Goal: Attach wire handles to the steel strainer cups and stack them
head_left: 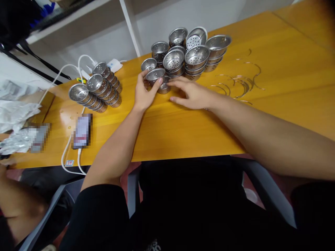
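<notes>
My left hand (144, 93) grips a small perforated steel strainer cup (155, 75) near the middle of the yellow table (183, 129), thumb and fingers wrapped round its rim. A second cup (164, 88) lies just beside it. My right hand (192, 94) rests flat on the table right of these cups, fingers stretched out toward them, holding nothing. Behind both hands stands a heap of the same steel cups (188, 54).
Left of my hands lie rows of nested cups (96, 89). Thin wire handles (240, 83) are scattered at the right. A phone (82, 131) on a white cable (65, 153), a charger (114, 65) and crumpled wrapping (15, 115) lie at the left. Another person's arm (18, 205) shows bottom left.
</notes>
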Demonstrator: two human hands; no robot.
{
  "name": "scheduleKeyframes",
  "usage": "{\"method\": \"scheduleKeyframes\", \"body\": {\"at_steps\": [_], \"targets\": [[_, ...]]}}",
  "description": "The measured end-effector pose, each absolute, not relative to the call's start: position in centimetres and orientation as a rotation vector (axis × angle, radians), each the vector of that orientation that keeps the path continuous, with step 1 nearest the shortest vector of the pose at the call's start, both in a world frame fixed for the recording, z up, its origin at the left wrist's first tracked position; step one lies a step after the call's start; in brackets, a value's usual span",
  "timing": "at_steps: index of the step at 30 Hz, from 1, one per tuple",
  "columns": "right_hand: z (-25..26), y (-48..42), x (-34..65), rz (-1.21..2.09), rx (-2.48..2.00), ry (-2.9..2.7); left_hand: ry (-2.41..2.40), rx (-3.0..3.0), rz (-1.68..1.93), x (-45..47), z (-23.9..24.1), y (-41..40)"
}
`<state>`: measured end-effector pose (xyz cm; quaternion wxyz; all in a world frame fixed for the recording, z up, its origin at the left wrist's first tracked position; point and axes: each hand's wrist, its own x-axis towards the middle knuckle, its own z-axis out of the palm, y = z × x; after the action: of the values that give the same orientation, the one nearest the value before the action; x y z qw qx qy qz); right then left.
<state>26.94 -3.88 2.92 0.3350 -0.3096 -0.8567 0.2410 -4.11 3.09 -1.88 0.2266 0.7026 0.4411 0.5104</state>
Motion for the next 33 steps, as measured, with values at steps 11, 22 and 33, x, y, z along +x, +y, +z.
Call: {"method": "scheduleKeyframes", "body": {"at_steps": [11, 22, 33], "targets": [[3.1, -4.0, 26.7, 0.593, -0.881, -2.174, 1.114, 2.006, 1.331, -4.9, -3.0, 4.6], [3.0, -4.0, 26.5, 0.738, -0.819, -2.272, 1.203, 1.919, 1.272, -3.5, -1.4, 2.6], [2.8, -3.8, 26.5, 0.777, -0.794, -2.262, 1.354, 1.822, 1.389, -4.3, -2.1, 3.4]]}}
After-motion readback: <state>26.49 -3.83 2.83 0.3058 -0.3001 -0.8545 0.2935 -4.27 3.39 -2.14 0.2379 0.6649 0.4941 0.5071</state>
